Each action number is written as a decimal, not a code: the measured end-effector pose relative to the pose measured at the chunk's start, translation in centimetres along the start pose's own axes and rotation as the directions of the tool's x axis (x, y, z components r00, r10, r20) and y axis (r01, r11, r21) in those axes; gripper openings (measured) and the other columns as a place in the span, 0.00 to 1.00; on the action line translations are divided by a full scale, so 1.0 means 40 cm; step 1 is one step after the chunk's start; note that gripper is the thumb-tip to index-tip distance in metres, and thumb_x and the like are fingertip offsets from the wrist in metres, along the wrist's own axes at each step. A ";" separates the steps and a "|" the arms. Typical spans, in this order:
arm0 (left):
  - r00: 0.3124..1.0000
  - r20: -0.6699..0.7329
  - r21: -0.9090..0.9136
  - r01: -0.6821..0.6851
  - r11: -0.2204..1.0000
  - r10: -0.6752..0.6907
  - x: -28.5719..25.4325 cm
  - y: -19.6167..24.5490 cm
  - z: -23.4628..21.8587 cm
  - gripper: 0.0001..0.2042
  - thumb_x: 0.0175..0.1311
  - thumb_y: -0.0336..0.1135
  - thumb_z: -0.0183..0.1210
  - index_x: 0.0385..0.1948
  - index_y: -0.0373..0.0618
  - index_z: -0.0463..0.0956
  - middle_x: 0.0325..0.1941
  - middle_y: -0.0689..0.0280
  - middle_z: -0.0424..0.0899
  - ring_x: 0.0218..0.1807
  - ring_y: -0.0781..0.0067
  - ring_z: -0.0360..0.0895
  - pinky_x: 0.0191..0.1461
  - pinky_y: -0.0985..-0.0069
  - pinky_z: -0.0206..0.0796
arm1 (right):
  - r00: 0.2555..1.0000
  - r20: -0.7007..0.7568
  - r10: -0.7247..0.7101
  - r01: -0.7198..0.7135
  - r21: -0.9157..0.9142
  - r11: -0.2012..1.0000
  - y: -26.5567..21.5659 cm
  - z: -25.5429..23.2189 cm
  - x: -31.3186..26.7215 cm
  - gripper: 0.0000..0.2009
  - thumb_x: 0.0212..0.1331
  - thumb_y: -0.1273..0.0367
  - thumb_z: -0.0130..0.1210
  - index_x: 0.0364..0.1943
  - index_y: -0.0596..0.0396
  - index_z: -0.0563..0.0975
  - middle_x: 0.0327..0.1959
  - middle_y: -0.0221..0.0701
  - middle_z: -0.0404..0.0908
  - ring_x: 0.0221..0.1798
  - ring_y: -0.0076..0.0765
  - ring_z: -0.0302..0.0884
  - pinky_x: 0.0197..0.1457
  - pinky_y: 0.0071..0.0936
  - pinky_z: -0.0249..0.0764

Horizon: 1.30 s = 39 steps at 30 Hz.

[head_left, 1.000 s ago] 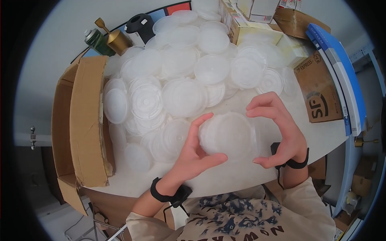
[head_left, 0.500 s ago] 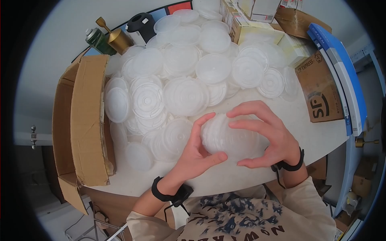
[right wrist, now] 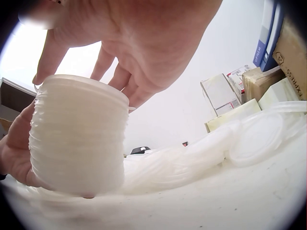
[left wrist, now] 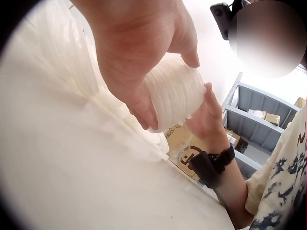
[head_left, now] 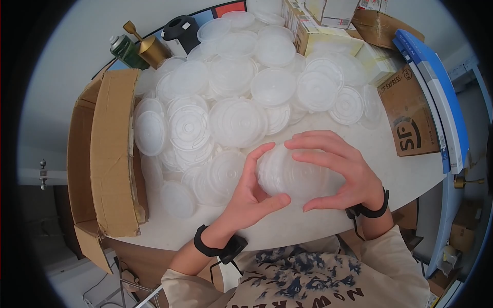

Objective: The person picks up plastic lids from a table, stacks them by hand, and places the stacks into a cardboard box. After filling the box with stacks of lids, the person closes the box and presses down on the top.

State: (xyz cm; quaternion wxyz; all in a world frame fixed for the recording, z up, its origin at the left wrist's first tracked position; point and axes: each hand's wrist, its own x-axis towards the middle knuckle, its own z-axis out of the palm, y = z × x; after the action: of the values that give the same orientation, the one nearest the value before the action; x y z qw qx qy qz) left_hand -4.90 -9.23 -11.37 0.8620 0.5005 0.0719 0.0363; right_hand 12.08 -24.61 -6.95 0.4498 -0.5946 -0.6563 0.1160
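Observation:
A thick stack of round translucent lids [head_left: 292,172] is held on its side between both hands, near the table's front edge. The left hand [head_left: 251,192] curls fingers and thumb round its left end. Round the right end bend the fingers and thumb of the right hand [head_left: 346,172]. In the left wrist view the stack [left wrist: 175,93] shows many ridged rims, gripped by the left hand [left wrist: 139,52], with the right hand [left wrist: 208,115] at its far end. The right wrist view shows the stack [right wrist: 79,136] under the right hand [right wrist: 139,43].
Many loose lids [head_left: 231,77] spread in a heap across the table [head_left: 267,228]. An open cardboard box [head_left: 114,154] stands left, an SF carton [head_left: 409,115] and blue folders [head_left: 436,92] right. Behind are a green can [head_left: 126,51], a gold object [head_left: 153,53] and more boxes [head_left: 331,38].
The right hand has moved left and closed in on the stack's right end. Its fingers now lie against the lids. The left hand has stayed nearly in place.

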 end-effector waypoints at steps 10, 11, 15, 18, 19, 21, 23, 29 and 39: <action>1.000 0.014 -0.035 -0.023 0.999 0.024 -0.003 0.001 -0.002 0.43 0.56 0.21 0.63 0.71 0.54 0.45 0.69 0.61 0.58 0.70 0.64 0.60 0.68 0.63 0.61 | 1.000 0.009 0.002 -0.002 0.009 1.000 0.003 0.005 0.000 0.39 0.36 0.58 0.76 0.58 0.57 0.75 0.61 0.43 0.74 0.62 0.52 0.70 0.63 0.45 0.67; 1.000 0.009 -0.032 -0.023 0.999 0.023 -0.003 -0.001 -0.003 0.43 0.56 0.21 0.63 0.71 0.54 0.45 0.69 0.61 0.58 0.70 0.64 0.60 0.68 0.63 0.61 | 1.000 0.009 -0.001 0.001 0.013 1.000 0.002 0.005 0.000 0.39 0.36 0.58 0.76 0.58 0.57 0.75 0.61 0.43 0.74 0.62 0.52 0.70 0.63 0.45 0.67; 1.000 0.012 -0.042 -0.026 0.999 0.026 -0.004 -0.003 -0.006 0.43 0.56 0.22 0.64 0.71 0.54 0.46 0.68 0.61 0.59 0.70 0.65 0.60 0.68 0.62 0.61 | 1.000 0.021 -0.001 0.002 -0.015 1.000 -0.001 0.005 0.003 0.39 0.37 0.57 0.75 0.58 0.57 0.74 0.61 0.43 0.74 0.62 0.52 0.70 0.63 0.45 0.67; 0.999 0.020 -0.052 -0.029 0.998 0.030 -0.005 -0.005 -0.007 0.43 0.56 0.22 0.64 0.71 0.54 0.46 0.68 0.61 0.59 0.70 0.65 0.60 0.68 0.62 0.61 | 1.000 0.016 -0.002 0.002 0.004 1.000 0.001 0.008 0.003 0.39 0.37 0.56 0.76 0.58 0.57 0.74 0.61 0.44 0.74 0.63 0.53 0.70 0.63 0.45 0.67; 0.999 0.027 -0.058 -0.036 0.998 0.038 -0.005 -0.006 -0.007 0.43 0.55 0.23 0.64 0.71 0.54 0.46 0.68 0.61 0.59 0.70 0.65 0.60 0.68 0.62 0.62 | 1.000 0.010 -0.002 0.002 0.016 1.000 0.001 0.009 0.003 0.39 0.37 0.56 0.76 0.58 0.57 0.74 0.61 0.44 0.74 0.63 0.53 0.70 0.63 0.46 0.67; 0.999 0.026 -0.059 -0.038 0.998 0.040 -0.005 -0.007 -0.009 0.44 0.55 0.23 0.65 0.71 0.55 0.46 0.68 0.61 0.59 0.70 0.65 0.60 0.67 0.62 0.62 | 1.000 0.010 0.000 0.000 0.024 1.000 0.000 0.009 0.003 0.39 0.37 0.57 0.76 0.58 0.57 0.74 0.61 0.44 0.74 0.63 0.53 0.70 0.63 0.46 0.67; 0.999 0.027 -0.061 -0.039 0.997 0.041 -0.005 -0.008 -0.009 0.44 0.55 0.23 0.65 0.72 0.55 0.46 0.68 0.61 0.59 0.70 0.65 0.60 0.67 0.63 0.62 | 1.000 0.012 0.004 -0.004 0.031 1.000 0.000 0.010 0.003 0.39 0.36 0.57 0.76 0.58 0.57 0.74 0.61 0.44 0.74 0.63 0.54 0.70 0.63 0.46 0.67; 1.000 0.008 -0.075 -0.011 0.997 0.011 -0.008 -0.007 -0.010 0.44 0.55 0.23 0.65 0.72 0.54 0.46 0.68 0.62 0.60 0.70 0.65 0.60 0.67 0.63 0.62 | 1.000 0.001 0.012 -0.012 0.042 0.999 -0.003 0.013 0.004 0.39 0.36 0.57 0.76 0.58 0.56 0.74 0.61 0.44 0.74 0.63 0.54 0.70 0.63 0.47 0.67; 0.995 0.094 -0.220 0.042 0.975 -0.022 -0.013 0.019 -0.004 0.49 0.50 0.39 0.71 0.72 0.51 0.45 0.69 0.62 0.61 0.70 0.65 0.61 0.70 0.65 0.57 | 0.950 -0.303 -0.076 0.151 0.235 0.960 0.038 0.027 -0.024 0.29 0.51 0.58 0.67 0.53 0.63 0.75 0.54 0.44 0.76 0.58 0.50 0.72 0.59 0.42 0.70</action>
State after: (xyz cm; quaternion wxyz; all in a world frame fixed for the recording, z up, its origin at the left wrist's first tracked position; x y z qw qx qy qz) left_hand -5.44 -8.81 -10.73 0.9153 0.4010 0.0361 0.0074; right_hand 12.22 -24.65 -9.05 0.6200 -0.5032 -0.5960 0.0847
